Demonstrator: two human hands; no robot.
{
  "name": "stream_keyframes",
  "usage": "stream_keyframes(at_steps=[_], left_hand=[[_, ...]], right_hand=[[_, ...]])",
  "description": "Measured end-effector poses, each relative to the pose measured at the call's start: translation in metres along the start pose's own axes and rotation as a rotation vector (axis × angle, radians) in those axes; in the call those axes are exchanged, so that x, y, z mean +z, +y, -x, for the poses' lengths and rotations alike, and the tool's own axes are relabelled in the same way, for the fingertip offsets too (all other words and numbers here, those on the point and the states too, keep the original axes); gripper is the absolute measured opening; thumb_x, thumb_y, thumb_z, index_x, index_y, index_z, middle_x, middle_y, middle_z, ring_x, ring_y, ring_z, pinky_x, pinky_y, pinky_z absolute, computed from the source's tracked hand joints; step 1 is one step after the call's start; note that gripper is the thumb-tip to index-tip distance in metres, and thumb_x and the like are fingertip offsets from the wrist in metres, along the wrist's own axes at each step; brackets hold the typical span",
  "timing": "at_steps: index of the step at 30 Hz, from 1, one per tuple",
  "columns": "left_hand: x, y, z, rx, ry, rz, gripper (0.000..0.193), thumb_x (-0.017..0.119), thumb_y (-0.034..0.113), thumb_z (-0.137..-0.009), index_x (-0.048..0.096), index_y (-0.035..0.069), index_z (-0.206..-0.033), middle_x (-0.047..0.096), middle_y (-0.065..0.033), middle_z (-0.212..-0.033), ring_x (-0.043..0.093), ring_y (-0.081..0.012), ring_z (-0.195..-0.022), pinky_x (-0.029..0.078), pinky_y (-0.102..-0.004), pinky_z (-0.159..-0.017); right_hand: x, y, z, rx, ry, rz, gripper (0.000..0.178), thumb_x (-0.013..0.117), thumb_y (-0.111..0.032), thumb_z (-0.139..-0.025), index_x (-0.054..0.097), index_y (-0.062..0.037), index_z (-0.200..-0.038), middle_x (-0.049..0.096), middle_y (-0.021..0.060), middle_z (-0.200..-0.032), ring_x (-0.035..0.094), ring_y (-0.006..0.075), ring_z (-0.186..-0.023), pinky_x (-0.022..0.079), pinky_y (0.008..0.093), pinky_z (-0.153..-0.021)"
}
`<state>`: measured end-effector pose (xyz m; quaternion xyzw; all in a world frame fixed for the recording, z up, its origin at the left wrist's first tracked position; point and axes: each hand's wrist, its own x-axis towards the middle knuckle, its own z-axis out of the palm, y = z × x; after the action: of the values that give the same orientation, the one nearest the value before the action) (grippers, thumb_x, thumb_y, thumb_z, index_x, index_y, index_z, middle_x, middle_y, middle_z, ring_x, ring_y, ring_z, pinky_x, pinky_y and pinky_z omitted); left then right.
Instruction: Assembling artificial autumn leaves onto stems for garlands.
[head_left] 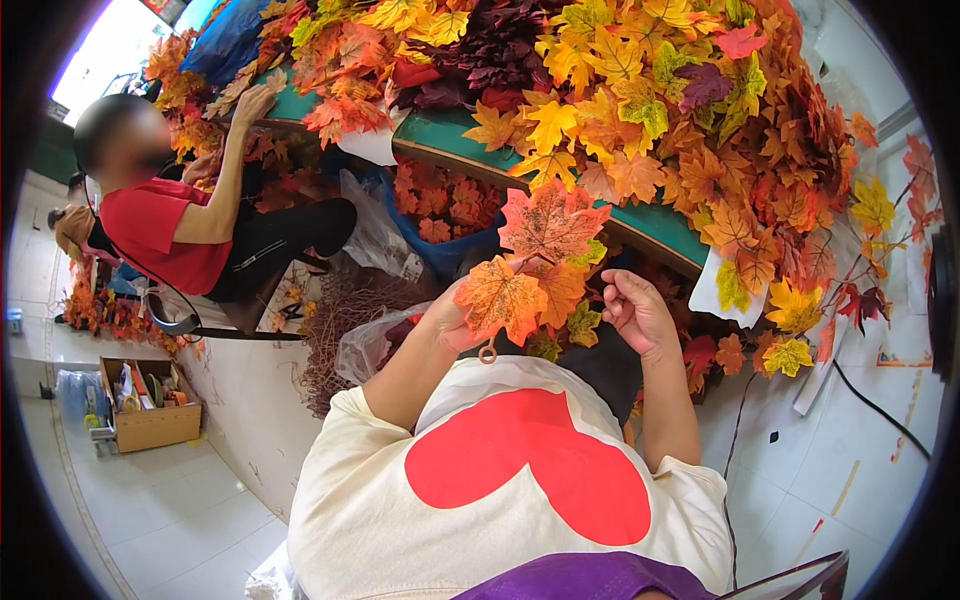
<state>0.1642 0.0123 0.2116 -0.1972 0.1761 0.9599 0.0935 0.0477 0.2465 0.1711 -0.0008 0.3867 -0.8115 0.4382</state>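
Note:
In front of my chest, my left hand [455, 318] is closed around an artificial maple leaf spray [545, 275], with its fingers partly hidden behind the leaves. The spray has orange and coral-red leaves with dark speckles and some yellow-green ones behind. A small tan ring [487, 354] hangs below it. Just right of the spray, my right hand [637, 312] is raised with its fingers curled and the thumb and fingertips close together. Whatever they may pinch is too small to make out.
A green-topped table [455, 137] ahead bears a large heap of yellow, orange and purple leaves [640, 95]. Below stands a blue-lined container [425, 245] of orange leaves. Brown twigs [350, 320] lie left of me. A person in red [170, 230] sits further left, near a cardboard box [155, 420].

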Motion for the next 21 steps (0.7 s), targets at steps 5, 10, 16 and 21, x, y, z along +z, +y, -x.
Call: stream_keyframes(at_steps=[5,10,16,21], left_hand=[[-0.011,0.007,-0.001,-0.091,-0.148,0.065,0.041,0.042,0.017,-0.093,0.037,-0.005,-0.127,0.043,-0.0148,-0.130,0.053,-0.0281,-0.109,0.048,-0.0393,-0.089],[-0.032,0.028,0.022,-0.027,-0.264,0.086,0.041,0.046,0.021,-0.091,0.040,-0.004,-0.123,0.051,-0.0159,-0.119,0.060,-0.0224,-0.095,0.053,-0.0362,-0.080],[-0.077,0.059,0.050,0.097,-0.250,0.294,0.044,0.045,0.024,-0.092,0.039,-0.007,-0.122,0.048,-0.0189,-0.124,0.054,-0.0237,-0.107,0.052,-0.0353,-0.081],[-0.096,0.072,0.068,0.142,-0.293,0.382,0.050,0.039,0.023,-0.092,0.027,-0.005,-0.133,0.053,-0.0220,-0.105,0.059,-0.0315,-0.091,0.053,-0.0420,-0.073]], right_hand=[[-0.002,0.002,0.001,-0.002,0.039,0.010,0.021,0.054,-0.018,-0.089,0.059,-0.0009,-0.099,0.062,0.0013,-0.072,0.054,0.0068,-0.055,0.050,0.0249,-0.056],[-0.016,0.003,0.003,-0.017,0.078,0.040,0.020,0.054,-0.019,-0.089,0.060,-0.0026,-0.099,0.061,0.0000,-0.072,0.053,0.0060,-0.055,0.049,0.0248,-0.056],[-0.037,0.018,0.001,0.008,0.172,0.019,0.020,0.053,-0.019,-0.090,0.060,-0.0034,-0.100,0.062,0.0002,-0.073,0.055,0.0056,-0.056,0.052,0.0246,-0.057],[-0.045,0.032,-0.007,0.049,0.219,0.002,0.018,0.054,-0.017,-0.089,0.060,-0.0029,-0.099,0.062,0.0012,-0.072,0.055,0.0054,-0.055,0.053,0.0239,-0.056]])
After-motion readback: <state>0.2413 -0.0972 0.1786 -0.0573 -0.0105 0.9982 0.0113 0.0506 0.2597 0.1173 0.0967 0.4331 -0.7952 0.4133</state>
